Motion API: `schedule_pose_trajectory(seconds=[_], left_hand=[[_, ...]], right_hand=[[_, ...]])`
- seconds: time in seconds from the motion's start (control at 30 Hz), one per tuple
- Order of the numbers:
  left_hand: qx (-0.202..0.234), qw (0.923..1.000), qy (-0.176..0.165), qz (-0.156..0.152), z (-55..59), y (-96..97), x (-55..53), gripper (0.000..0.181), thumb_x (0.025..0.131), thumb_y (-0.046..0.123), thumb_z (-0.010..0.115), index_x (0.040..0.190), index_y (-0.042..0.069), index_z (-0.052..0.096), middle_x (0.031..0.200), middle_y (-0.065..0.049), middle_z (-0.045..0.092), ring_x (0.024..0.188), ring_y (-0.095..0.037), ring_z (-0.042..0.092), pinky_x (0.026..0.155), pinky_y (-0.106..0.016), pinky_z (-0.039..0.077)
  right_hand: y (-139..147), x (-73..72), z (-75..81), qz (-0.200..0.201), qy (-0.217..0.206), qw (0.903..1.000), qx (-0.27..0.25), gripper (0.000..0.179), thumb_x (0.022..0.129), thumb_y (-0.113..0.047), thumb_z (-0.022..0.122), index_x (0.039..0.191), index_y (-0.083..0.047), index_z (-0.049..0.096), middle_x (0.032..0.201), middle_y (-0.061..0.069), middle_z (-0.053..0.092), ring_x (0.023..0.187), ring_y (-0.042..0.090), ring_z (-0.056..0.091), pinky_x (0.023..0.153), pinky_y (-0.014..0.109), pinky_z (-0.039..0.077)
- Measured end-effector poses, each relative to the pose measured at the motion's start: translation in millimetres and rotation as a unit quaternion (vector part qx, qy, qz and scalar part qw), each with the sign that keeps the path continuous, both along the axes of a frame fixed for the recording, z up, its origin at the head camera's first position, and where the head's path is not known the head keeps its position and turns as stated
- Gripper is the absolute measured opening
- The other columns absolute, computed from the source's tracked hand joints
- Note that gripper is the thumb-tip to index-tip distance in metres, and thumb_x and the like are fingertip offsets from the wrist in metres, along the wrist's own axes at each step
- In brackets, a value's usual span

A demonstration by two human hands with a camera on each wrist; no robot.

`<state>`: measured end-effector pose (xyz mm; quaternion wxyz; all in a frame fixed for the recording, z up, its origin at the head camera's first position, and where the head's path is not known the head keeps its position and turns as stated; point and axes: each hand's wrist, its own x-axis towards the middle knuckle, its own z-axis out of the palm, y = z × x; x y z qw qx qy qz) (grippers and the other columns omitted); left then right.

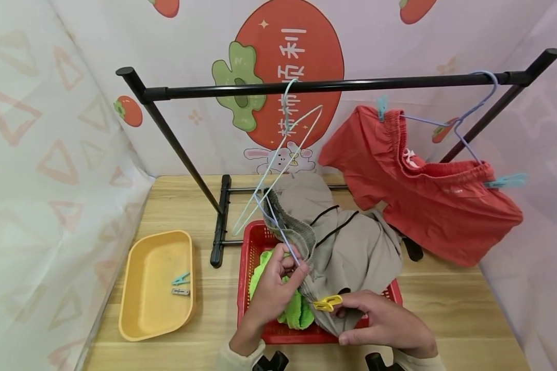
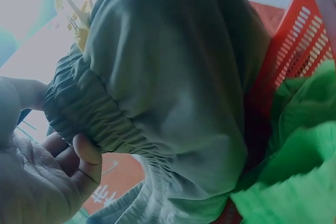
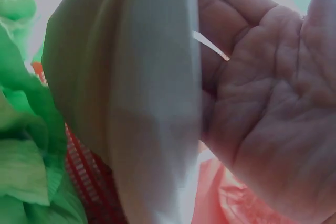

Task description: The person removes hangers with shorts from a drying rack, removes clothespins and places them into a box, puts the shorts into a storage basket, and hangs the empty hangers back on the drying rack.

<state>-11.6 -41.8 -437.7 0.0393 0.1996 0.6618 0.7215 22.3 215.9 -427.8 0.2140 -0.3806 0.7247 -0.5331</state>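
Grey shorts [image 1: 353, 247] with a gathered waistband and black drawstrings lie over a red basket [image 1: 319, 337]. A thin lilac hanger [image 1: 283, 234] meets the waistband. My left hand [image 1: 278, 283] grips the waistband beside the hanger; in the left wrist view its fingers curl at the gathered edge. A yellow clothespin [image 1: 327, 303] sits on the waistband, also seen in the left wrist view. My right hand [image 1: 387, 319] is beside that clothespin, its thumb spread away. In the right wrist view its palm is open and its fingertips are hidden behind the fabric.
Green cloth [image 1: 297, 312] lies in the basket. A black rack [image 1: 223, 90] bears a pale blue hanger [image 1: 285, 108] and red shorts [image 1: 418, 185] pegged to a blue hanger. At the left, a yellow tray [image 1: 146, 304] contains a teal clothespin [image 1: 181, 279] and a grey one.
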Motion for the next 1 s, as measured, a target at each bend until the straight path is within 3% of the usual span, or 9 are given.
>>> schedule_pose_trajectory(seconds=[0.2, 0.3, 0.4, 0.53, 0.63, 0.77, 0.87, 1.0], left_hand=[[-0.087, 0.996, 0.014, -0.005, 2.4, -13.8, -4.6, 0.02, 0.103, 0.007, 0.06, 0.118, -0.002, 0.053, 0.076, 0.004, 0.061, 0.068, -0.011, 0.049, 0.059, -0.023, 0.039], [-0.133, 0.9903, 0.038, -0.005, 3.1, -21.9, -5.4, 0.022, 0.101, 0.004, 0.06, 0.122, -0.001, 0.056, 0.071, 0.009, 0.054, 0.059, -0.007, 0.044, 0.053, -0.022, 0.037], [-0.168, 0.9834, 0.068, -0.008, 3.7, -28.8, -6.3, 0.026, 0.098, -0.001, 0.061, 0.124, -0.001, 0.058, 0.068, 0.011, 0.047, 0.053, -0.004, 0.037, 0.047, -0.02, 0.033], [-0.208, 0.9727, 0.102, -0.017, 6.8, -36.6, -8.5, 0.031, 0.096, -0.003, 0.061, 0.127, 0.001, 0.06, 0.068, 0.014, 0.045, 0.052, 0.0, 0.037, 0.045, -0.019, 0.033], [-0.242, 0.9618, 0.126, -0.022, 10.9, -42.7, -10.6, 0.034, 0.097, 0.0, 0.059, 0.131, 0.005, 0.062, 0.068, 0.013, 0.042, 0.053, 0.001, 0.036, 0.046, -0.019, 0.035], [-0.269, 0.9493, 0.16, -0.032, 17.0, -50.9, -11.8, 0.038, 0.098, 0.002, 0.057, 0.137, 0.001, 0.062, 0.075, 0.006, 0.051, 0.057, 0.0, 0.037, 0.05, -0.02, 0.038], [-0.279, 0.9404, 0.189, -0.042, 21.2, -56.3, -11.1, 0.04, 0.099, 0.002, 0.057, 0.138, -0.004, 0.06, 0.099, -0.004, 0.069, 0.07, -0.003, 0.051, 0.063, -0.023, 0.049], [-0.291, 0.9285, 0.225, -0.054, 26.1, -60.9, -9.9, 0.039, 0.101, 0.002, 0.059, 0.139, -0.004, 0.06, 0.123, -0.009, 0.07, 0.097, -0.011, 0.065, 0.086, -0.033, 0.056]], right_hand=[[-6.7, -3.2, 1.6, 0.023, -0.039, 0.999, -0.001, 0.034, 0.101, -0.002, 0.064, 0.134, -0.012, 0.062, 0.118, 0.001, 0.07, 0.103, 0.018, 0.066, 0.089, 0.033, 0.055], [-6.3, -4.4, 1.4, 0.014, -0.055, 0.998, -0.027, 0.037, 0.102, 0.002, 0.059, 0.138, -0.008, 0.06, 0.12, 0.006, 0.071, 0.107, 0.023, 0.067, 0.09, 0.033, 0.056], [-3.3, -5.8, 1.3, -0.004, -0.04, 0.9982, -0.045, 0.039, 0.102, 0.008, 0.056, 0.14, -0.003, 0.058, 0.12, 0.009, 0.07, 0.106, 0.025, 0.066, 0.087, 0.033, 0.056], [2.7, -7.3, 3.2, -0.049, -0.034, 0.9972, -0.045, 0.036, 0.103, 0.009, 0.052, 0.137, 0.0, 0.06, 0.117, 0.011, 0.07, 0.104, 0.025, 0.067, 0.088, 0.032, 0.056], [6.0, -9.1, 5.4, -0.111, -0.022, 0.9931, -0.031, 0.032, 0.105, 0.004, 0.052, 0.135, -0.004, 0.062, 0.116, 0.011, 0.071, 0.104, 0.023, 0.068, 0.085, 0.03, 0.057], [7.5, -13.0, 7.5, -0.198, 0.041, 0.9792, -0.02, 0.034, 0.103, 0.006, 0.054, 0.133, -0.007, 0.064, 0.113, 0.007, 0.072, 0.1, 0.021, 0.069, 0.078, 0.028, 0.056], [9.2, -15.6, 8.8, -0.241, 0.084, 0.9663, -0.033, 0.038, 0.1, 0.012, 0.054, 0.134, -0.004, 0.063, 0.111, 0.008, 0.071, 0.099, 0.019, 0.068, 0.077, 0.027, 0.056], [14.4, -19.5, 10.0, -0.282, 0.107, 0.9522, -0.05, 0.039, 0.099, 0.015, 0.053, 0.133, 0.0, 0.062, 0.112, 0.012, 0.069, 0.101, 0.016, 0.068, 0.082, 0.023, 0.055]])
